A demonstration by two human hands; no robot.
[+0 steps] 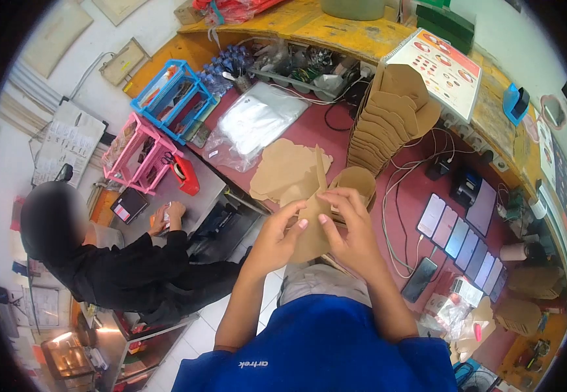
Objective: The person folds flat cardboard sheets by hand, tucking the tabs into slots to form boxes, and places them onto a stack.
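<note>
The left hand (275, 238) and the right hand (354, 234) are standing a little apart, each closing its thumb and fingers on the same brown card piece (312, 238), which is lying between them, just in front of the person's body and over the near edge of the desk (333, 140). The exact grip is hard to judge, as the fingers are partly covering the card, but both hands appear to be pinching it near its middle.

Just beyond the left hand, a pile of flat card blanks (282, 171) is resting on the desk. Just beyond the right hand, an open card container (360, 178) is sitting, and farther past it a tall nested stack (388, 124) of brown card is rising. Clear plastic sheets (260, 119) are lying farther out, past the blanks.

Well to the right of the right hand, a row of phones (456, 236) is lying on the desk, with a dark phone (419, 279) resting nearer to that hand. Well to the left of the left hand, a co-worker (133, 271) in black is reaching toward a small item, near a red tape dispenser (185, 176) and a pink basket (130, 157).
</note>
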